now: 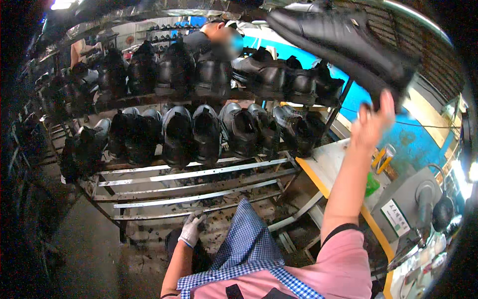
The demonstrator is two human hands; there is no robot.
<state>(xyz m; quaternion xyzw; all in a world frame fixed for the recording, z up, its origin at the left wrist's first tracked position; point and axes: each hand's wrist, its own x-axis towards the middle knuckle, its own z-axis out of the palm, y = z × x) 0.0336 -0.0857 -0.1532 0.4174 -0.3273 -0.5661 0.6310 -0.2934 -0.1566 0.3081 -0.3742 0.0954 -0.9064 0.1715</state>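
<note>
Reaching high, right hand (371, 123) beneath black shoe (348, 45), gloved left hand (191, 231) low.

Station layout, clock positions from the view's centre
Rack (199, 172): 9 to 1 o'clock; upper shoe row (212, 75) above lower shoe row (206, 132), slats (194, 195) beneath both. Co-worker (198, 42): behind rack, between 11 and 12. Single shoe (343, 42): between 1 and 2, above right hand (371, 124). Workbench (328, 162): 4 o'clock; can (383, 158) on it, 3 o'clock. Left hand (191, 231): 7 o'clock, before rack.
</note>
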